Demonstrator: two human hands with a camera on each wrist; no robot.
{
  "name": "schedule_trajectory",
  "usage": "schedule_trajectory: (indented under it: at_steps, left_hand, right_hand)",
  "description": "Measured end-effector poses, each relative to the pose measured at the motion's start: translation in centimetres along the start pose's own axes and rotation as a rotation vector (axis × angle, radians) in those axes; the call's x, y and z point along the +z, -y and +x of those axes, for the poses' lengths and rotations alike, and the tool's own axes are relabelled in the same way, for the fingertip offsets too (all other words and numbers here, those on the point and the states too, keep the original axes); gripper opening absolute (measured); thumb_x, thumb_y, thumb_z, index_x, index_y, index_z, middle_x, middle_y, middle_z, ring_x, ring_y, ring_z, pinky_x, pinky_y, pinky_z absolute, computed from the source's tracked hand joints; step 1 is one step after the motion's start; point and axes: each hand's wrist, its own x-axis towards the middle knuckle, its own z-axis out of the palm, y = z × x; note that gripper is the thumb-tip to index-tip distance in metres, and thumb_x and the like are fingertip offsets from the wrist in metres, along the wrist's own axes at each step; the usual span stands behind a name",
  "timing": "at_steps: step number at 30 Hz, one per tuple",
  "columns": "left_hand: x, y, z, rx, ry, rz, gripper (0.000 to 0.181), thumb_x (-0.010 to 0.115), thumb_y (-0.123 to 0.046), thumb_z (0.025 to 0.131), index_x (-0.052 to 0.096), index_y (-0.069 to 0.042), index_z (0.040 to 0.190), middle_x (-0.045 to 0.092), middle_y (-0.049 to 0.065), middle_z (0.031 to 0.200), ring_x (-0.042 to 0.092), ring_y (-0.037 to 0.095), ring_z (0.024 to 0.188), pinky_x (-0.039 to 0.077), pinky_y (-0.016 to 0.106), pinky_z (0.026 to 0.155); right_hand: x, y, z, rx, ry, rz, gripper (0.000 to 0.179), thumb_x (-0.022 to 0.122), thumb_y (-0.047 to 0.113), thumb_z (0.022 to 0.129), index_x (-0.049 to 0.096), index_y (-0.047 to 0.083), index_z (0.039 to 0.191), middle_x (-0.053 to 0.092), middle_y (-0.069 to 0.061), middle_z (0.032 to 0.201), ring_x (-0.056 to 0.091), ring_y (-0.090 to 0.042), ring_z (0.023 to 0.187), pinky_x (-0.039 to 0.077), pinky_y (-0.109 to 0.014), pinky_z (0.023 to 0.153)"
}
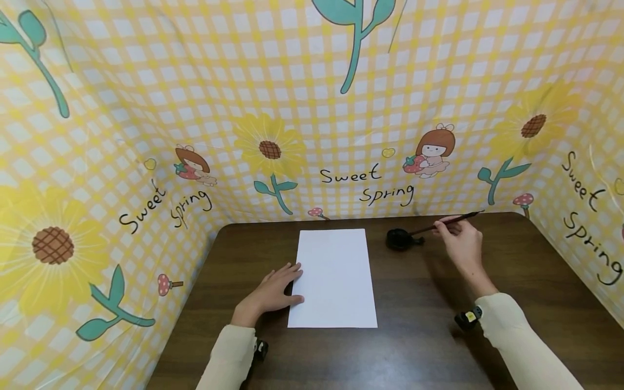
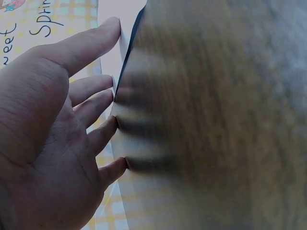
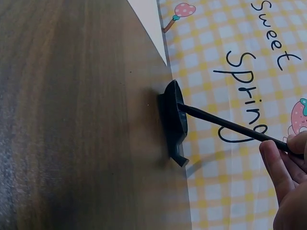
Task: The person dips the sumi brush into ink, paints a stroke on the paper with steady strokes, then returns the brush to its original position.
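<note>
Cream sleeves (image 1: pixel 528 337): both are lying nearest the head camera, running in from its bottom edge.
Right hand (image 1: pixel 463 245): its fingers are pinching the shaft of an ink brush (image 1: pixel 462 218), leaving no clear gap around it.
Brush position: it is leaning at a slant, its lower end resting inside a black ink dish (image 1: pixel 397 239); the dish is hiding the bristles.
Brush handling: the slim shaft is looking light and stiff, the bristles probably soft; mid-shaft is offering the best hold.
Dish: it is sitting beyond the paper's right edge, apart from it, looking hard and smooth; material and weight are staying uncertain. Its rim or short projecting handle is seeming the cleanest place to grip.
Left hand (image 1: pixel 273 288): its fingers are spreading at the left edge of the white paper (image 1: pixel 335 279), touching it without pinching.
Paper handling: it is lying flat on the worktop (image 1: pixel 390 352), looking thin, light and easily creased, likely sliding unless pressed near an edge.
</note>
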Motion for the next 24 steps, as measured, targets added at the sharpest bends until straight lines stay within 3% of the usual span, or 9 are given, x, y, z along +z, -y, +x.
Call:
schedule_trajectory:
  at_steps: [24]
  left_hand:
    - [0.24,0.3,0.29,-0.016,-0.007,-0.012,0.076,0.076,-0.041,0.098,0.048,-0.012,0.162,0.033,0.003,0.176,0.02,0.031,0.166,0.014,0.066,0.132]
  right_hand:
    - [0.71,0.19,-0.39,-0.071,0.036,-0.228,0.021,0.066,0.02,0.106,0.075,0.001,0.105,0.081,-0.02,0.096,0.051,0.029,0.072,0.045,-0.001,0.065]
